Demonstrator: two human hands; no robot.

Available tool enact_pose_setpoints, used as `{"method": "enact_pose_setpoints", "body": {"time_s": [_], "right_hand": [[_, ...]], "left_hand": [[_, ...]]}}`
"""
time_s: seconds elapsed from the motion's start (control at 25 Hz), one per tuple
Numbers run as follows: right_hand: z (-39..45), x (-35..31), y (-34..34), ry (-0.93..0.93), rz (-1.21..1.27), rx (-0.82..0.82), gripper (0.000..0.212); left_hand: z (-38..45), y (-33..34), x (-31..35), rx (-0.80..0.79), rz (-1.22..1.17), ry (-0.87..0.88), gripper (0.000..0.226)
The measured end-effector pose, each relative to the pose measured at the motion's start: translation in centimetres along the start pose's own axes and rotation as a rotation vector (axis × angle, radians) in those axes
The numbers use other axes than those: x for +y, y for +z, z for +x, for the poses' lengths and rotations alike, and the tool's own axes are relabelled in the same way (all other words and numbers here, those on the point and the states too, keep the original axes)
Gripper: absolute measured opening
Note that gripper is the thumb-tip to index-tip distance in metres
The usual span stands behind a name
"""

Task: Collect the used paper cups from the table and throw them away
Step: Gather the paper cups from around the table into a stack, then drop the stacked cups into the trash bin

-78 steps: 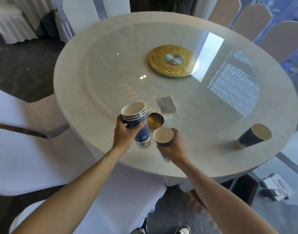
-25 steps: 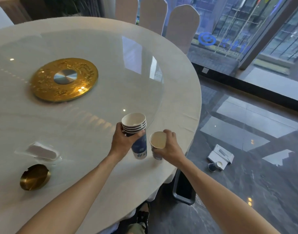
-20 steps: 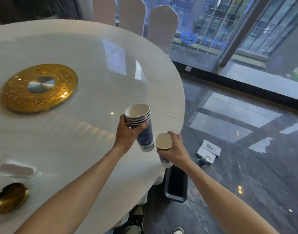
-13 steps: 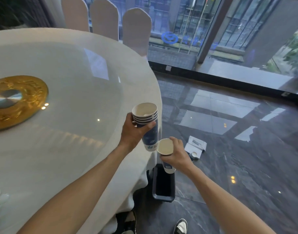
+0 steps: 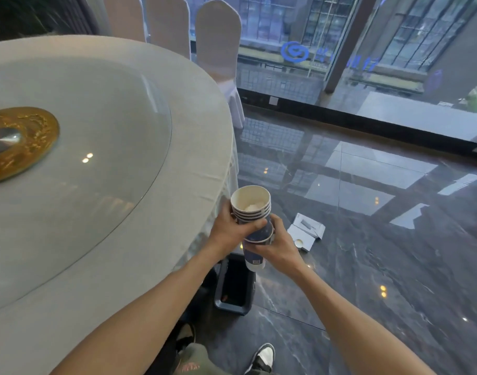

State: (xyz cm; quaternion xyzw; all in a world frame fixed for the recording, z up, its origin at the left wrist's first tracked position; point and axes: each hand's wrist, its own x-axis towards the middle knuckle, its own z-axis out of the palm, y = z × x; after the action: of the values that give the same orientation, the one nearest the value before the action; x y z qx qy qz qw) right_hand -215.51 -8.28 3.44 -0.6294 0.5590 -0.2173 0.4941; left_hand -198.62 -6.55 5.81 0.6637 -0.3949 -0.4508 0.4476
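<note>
Paper, blue with white rims, fills both your hands: your left hand (image 5: 230,231) is clamped round the stack of cups (image 5: 251,209), thumb across its front just under the nested rims, and your right hand (image 5: 279,246) is wrapped round the single cup (image 5: 255,257) that sits under the stack's base. The stack looks partly seated in that lower cup, so you appear to be joining the two into one column. All of it hangs past the desk (image 5: 199,147) edge, above the dark floor and roughly over the black bin (image 5: 236,288) that stands by the tablecloth.

The visible part of the desk carries no cups; only the gold disc (image 5: 18,142) shows, at the centre of the glass. So collecting looks done here and the throwing-away is what remains.

Next, push the stack fully home, then lower the column over the bin's opening and part your fingers. The topmost cup holds some pale crumpled matter, so keep it upright until it is over the bin.

Each cup bears a small white label patch low down, too small to read. Blue characters and a round logo (image 5: 294,52) show on the window, blurred beyond reading.
</note>
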Motion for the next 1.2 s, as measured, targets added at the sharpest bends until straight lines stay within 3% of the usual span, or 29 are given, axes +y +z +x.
{"method": "enact_pose_setpoints", "body": {"time_s": [0.12,0.32,0.52,0.76,0.96,1.2], "right_hand": [[0.1,1.2,-0.8,-0.018,-0.005,-0.03,0.088],[0.3,2.9,0.4,-0.004,-0.118,-0.045,0.081],[2.1,6.5,3.6,0.197,-0.098,-0.194,0.077],[5.6,11.6,7.4,0.407,0.045,-0.324,0.044],[7.4,16.5,10.5,0.546,0.081,-0.248,0.024],[10.2,26.3,15.8,0.698,-0.059,-0.267,0.036]], "left_hand": [[-1.3,1.5,-1.9,-0.029,0.088,-0.097,0.089],[-2.2,1.6,-4.7,-0.105,-0.017,-0.266,0.059],[0.4,1.0,-10.8,-0.119,-0.07,-0.47,0.031],[1.6,1.1,-19.9,-0.096,-0.05,-0.589,0.029],[2.7,2.3,-26.3,-0.064,-0.033,-0.657,0.032],[5.1,4.8,-35.3,-0.063,0.076,-0.824,0.037]]}}
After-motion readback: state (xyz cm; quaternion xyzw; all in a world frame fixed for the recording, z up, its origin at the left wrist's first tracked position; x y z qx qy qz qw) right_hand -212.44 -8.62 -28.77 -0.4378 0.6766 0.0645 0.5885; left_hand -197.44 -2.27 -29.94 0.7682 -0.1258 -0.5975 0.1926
